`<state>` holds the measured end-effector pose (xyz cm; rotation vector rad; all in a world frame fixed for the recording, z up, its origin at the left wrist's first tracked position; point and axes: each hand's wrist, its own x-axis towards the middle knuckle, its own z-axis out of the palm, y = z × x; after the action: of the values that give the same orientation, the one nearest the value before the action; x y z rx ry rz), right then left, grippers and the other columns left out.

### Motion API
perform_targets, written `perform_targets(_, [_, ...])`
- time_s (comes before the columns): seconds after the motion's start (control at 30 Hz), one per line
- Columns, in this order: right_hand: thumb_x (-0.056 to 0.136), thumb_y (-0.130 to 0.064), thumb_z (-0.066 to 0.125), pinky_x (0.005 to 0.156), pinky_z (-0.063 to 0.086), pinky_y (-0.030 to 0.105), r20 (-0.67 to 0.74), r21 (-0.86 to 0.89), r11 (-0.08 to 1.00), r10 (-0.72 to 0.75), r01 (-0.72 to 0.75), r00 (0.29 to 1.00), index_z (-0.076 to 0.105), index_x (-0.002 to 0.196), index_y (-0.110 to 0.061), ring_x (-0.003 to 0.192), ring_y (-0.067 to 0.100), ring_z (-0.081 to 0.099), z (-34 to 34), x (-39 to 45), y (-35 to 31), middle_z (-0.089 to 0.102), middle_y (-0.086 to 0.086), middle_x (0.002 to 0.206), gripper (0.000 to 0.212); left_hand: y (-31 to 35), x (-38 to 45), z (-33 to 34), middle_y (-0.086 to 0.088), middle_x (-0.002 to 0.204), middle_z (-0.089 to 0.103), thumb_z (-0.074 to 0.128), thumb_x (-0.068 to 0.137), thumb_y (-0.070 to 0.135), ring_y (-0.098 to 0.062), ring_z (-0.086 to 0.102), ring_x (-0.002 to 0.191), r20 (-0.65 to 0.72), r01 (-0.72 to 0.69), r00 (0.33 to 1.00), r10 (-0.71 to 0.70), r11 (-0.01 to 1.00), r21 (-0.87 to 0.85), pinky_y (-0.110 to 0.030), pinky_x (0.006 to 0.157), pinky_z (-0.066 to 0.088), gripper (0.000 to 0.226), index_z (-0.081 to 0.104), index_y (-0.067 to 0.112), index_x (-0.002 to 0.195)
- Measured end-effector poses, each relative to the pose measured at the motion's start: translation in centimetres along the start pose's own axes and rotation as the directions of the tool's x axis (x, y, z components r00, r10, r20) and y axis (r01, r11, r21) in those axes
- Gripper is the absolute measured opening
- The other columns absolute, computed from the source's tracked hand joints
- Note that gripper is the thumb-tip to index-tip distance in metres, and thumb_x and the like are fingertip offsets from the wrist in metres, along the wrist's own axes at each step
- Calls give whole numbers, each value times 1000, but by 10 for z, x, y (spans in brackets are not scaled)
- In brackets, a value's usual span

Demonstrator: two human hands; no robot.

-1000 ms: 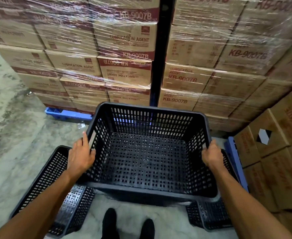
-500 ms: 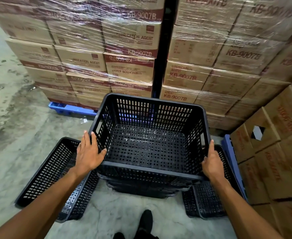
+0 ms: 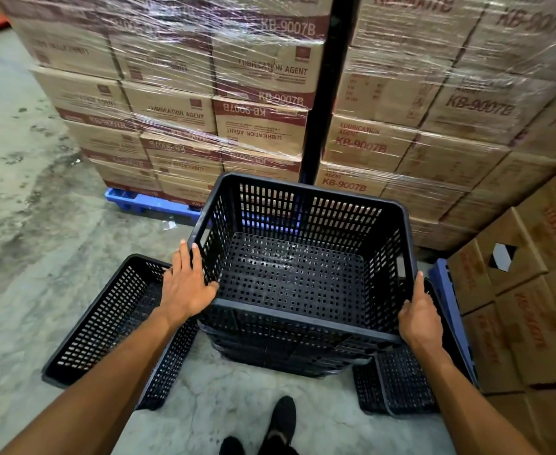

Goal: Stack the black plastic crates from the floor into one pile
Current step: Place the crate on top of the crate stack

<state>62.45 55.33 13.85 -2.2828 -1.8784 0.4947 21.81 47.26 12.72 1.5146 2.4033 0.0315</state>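
A black perforated plastic crate [image 3: 302, 315] sits nested on top of a pile of black crates [image 3: 286, 353] on the floor in front of me. My left hand [image 3: 188, 287] lies against its left wall with the fingers straight and the thumb over the near rim. At the near right corner my right hand [image 3: 421, 313] holds the rim. One more black crate [image 3: 105, 326] lies on the floor to the left of the pile. Another black crate [image 3: 401, 382] is on the right, partly hidden behind the pile and my right arm.
Shrink-wrapped cartons [image 3: 260, 126] on a blue pallet [image 3: 148, 201] rise just behind the pile, split by a black post [image 3: 325, 103]. More cartons [image 3: 526, 290] on a blue pallet [image 3: 447, 290] crowd the right. Bare concrete floor [image 3: 23, 224] spreads left. My shoes [image 3: 279, 421] stand below.
I have lowered the crate from in front of me down onto the pile. My left hand's fingers have straightened along its side, and both hands stay on it.
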Motion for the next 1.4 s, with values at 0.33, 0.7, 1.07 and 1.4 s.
perform_targets(0.33, [95, -12, 43, 64, 48, 42, -74, -20, 1000, -4, 2, 997, 1, 152, -19, 77, 36, 57, 12, 11, 5, 57, 19, 108, 72, 3, 2, 12, -19, 161, -9, 42, 89, 43, -31, -3, 149, -96, -1, 995, 3, 1000, 26, -53, 116, 20, 86, -4, 6, 151])
perform_targets(0.7, [91, -46, 49, 104, 40, 46, 16, -235, 964, -124, 124, 992, 1, 153, -15, 134, 39, 36, -6, 28, 6, 15, 12, 159, 84, -12, 36, -18, -18, 160, 14, 51, 91, 35, -30, 17, 148, -75, -90, 993, 89, 996, -10, -46, 118, 24, 86, 0, 1, 151])
perform_targets(1.07, [84, -52, 57, 95, 48, 47, -47, -149, 981, -130, 121, 990, -4, 151, -19, 123, 41, 48, 14, 36, 12, 36, 21, 148, 97, -11, 42, -8, -25, 141, 44, 60, 86, 35, -41, 51, 122, -117, -82, 991, 65, 985, -152, -49, 95, 47, 90, 6, 7, 152])
perform_targets(1.4, [89, -45, 53, 105, 37, 41, 45, -179, 977, -113, 119, 993, -9, 151, -18, 136, 36, 34, -5, 76, 2, 30, 19, 152, 92, -3, 99, -20, -17, 147, 39, 52, 87, 44, -32, 37, 136, -118, -96, 988, 101, 994, 50, -43, 107, 37, 90, 4, 3, 151])
